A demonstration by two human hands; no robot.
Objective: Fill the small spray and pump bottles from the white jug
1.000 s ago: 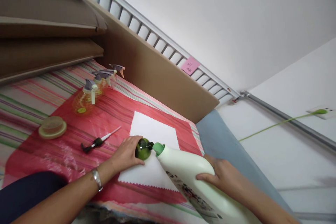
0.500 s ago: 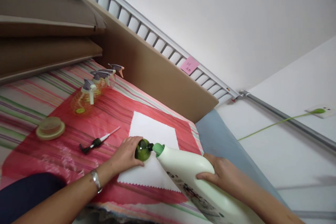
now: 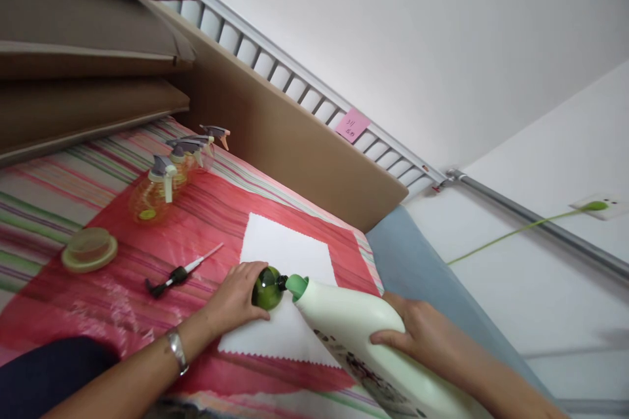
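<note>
While my left hand [image 3: 243, 298] clasps the round green bottle [image 3: 266, 291] over the white cloth [image 3: 287, 239], my right hand [image 3: 417, 334] grips the large pale bottle [image 3: 351, 311], its long axis running leftward to a spout [image 3: 297, 286] at the dark neck [image 3: 282, 283], contact unclear.

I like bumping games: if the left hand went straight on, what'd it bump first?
Past the small green bottle it holds, the left hand would probably meet the green spout; depth's unclear.

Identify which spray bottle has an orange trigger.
The rearmost spray bottle, nearest the brown board; its trigger is peach-orange, whereas the other spray bottles show whitish triggers.
</note>
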